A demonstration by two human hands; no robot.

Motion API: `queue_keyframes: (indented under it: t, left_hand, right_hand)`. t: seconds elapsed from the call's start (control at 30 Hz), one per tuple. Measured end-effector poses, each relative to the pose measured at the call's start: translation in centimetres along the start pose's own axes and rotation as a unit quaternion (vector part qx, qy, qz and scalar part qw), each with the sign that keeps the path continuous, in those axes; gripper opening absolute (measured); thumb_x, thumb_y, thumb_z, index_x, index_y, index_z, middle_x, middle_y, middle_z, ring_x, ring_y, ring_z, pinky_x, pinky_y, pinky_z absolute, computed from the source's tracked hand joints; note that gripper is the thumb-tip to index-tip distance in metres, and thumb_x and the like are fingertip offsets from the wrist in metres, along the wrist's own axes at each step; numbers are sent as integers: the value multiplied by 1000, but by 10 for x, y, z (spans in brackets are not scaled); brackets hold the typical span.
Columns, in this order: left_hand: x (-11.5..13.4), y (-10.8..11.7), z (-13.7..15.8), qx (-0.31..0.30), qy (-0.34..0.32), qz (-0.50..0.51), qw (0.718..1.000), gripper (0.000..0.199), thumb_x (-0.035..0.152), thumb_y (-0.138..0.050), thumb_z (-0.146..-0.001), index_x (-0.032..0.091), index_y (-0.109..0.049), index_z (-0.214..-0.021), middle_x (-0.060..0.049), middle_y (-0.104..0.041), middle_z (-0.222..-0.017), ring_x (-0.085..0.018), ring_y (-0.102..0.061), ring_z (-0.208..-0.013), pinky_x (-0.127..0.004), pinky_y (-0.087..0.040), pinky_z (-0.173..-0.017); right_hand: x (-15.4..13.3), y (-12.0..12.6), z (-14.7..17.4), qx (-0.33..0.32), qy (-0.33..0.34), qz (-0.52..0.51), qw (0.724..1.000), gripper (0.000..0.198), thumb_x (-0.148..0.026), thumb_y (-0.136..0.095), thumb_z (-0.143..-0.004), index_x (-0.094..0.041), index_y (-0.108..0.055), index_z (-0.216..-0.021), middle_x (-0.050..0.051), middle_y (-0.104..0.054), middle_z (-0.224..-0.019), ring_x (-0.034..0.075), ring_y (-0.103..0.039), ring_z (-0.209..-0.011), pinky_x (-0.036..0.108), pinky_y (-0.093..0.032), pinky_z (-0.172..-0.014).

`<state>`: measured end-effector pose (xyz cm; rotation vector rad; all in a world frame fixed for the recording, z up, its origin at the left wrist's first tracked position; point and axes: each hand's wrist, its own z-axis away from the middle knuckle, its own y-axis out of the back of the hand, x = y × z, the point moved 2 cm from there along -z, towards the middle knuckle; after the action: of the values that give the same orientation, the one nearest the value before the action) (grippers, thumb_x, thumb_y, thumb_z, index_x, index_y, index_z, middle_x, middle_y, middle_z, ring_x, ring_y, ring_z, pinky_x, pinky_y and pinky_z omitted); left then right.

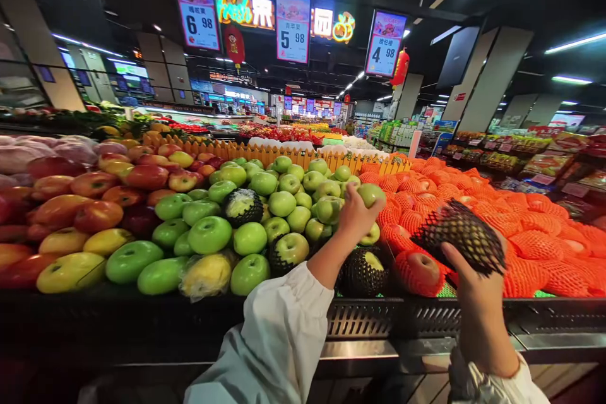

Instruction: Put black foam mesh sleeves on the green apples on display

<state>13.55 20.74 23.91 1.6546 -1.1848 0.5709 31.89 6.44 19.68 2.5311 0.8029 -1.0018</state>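
Note:
My left hand (356, 214) reaches over the green apples (288, 202) with its fingers closed round one green apple (372, 194). In my right hand (480, 293) is a black foam net sleeve (461, 237), tilted, with something greenish showing through the mesh; whether a fruit fills it I cannot tell. Below the hands, a fruit in a black net (363, 273) lies at the front of the display. Another apple, partly in a black net (290, 249), rests left of my left wrist. Further left sits a net-wrapped fruit (242, 206) among the green apples.
Red and yellow apples (95, 183) are heaped at the left, and fruit in orange nets (544, 240) at the right. A yellow fruit in clear wrap (207, 276) lies near the black slotted front edge (383, 319). Behind runs a small yellow fence (237, 151). Price screens (292, 28) hang above.

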Motion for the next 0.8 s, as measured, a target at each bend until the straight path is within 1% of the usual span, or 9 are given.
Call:
queue_keyframes:
  t: [0.1,0.2,0.27,0.37,0.43,0.53,0.6,0.7,0.8]
  left_hand:
    - [-5,20,-10,175,-12,46,983,74,32,-78,-81,16,-36,-140,-21,-48,-147,-29,-55,-136,-37,-45,-115]
    - [-11,33,-17,257,-11,76,963,73,26,-86,-70,17,-46,-130,-18,-50,-143,-27,-57,-131,-38,-45,-116]
    - [-14,35,-20,230,-4,111,967,65,28,-87,-70,17,-51,-123,-15,-59,-133,-26,-63,-122,-38,-50,-110]
    - [-13,28,-21,107,23,139,984,50,40,-84,-75,17,-58,-111,-11,-71,-112,-27,-70,-106,-39,-56,-97]
    - [-13,25,-19,88,32,109,990,52,43,-84,-75,17,-58,-111,-12,-72,-112,-29,-70,-107,-40,-55,-97]
    - [-17,31,-20,177,15,33,984,73,34,-90,-68,17,-49,-127,-15,-67,-129,-31,-65,-120,-41,-52,-104]
    - [-23,40,-23,240,6,-7,971,76,26,-87,-69,17,-44,-131,-15,-63,-135,-31,-62,-125,-41,-49,-109]
    - [-32,55,-29,310,9,-57,949,70,19,-83,-71,15,-45,-130,-16,-61,-135,-32,-58,-129,-44,-42,-117]
    - [-37,62,-31,333,22,-89,938,69,17,-81,-71,15,-48,-130,-17,-60,-136,-33,-56,-131,-47,-35,-122]
  right_hand:
    - [-12,-22,-31,-56,-2,-4,998,80,-53,-91,-57,-25,-54,-122,13,-65,-123,37,-63,-117,59,-48,-107]
    - [-14,-50,-47,-128,-27,-17,991,78,-51,-93,-52,-23,-56,-115,10,-69,-113,33,-67,-106,54,-54,-99]
    - [-12,-65,-52,-135,-67,-72,986,76,-50,-92,-51,-23,-57,-112,9,-71,-112,32,-68,-105,52,-56,-97]
    - [-3,-80,-55,-150,-162,-175,960,64,-54,-84,-64,-24,-60,-114,9,-73,-117,31,-70,-106,49,-60,-90]
    - [3,-83,-55,-164,-189,-194,949,60,-56,-80,-69,-25,-61,-116,9,-72,-121,31,-71,-107,49,-61,-89]
    - [8,-82,-55,-182,-116,-102,971,73,-54,-88,-60,-23,-59,-119,9,-72,-120,32,-69,-110,50,-57,-98]
    - [8,-87,-54,-224,-57,-5,973,80,-52,-91,-56,-22,-57,-121,9,-73,-116,32,-69,-107,51,-55,-99]
    - [1,-106,-52,-338,-16,76,938,74,-50,-88,-61,-21,-57,-121,9,-74,-109,31,-70,-101,47,-55,-93]
    - [-9,-130,-49,-433,20,131,891,67,-44,-87,-64,-20,-59,-120,8,-74,-106,29,-70,-100,41,-54,-89]
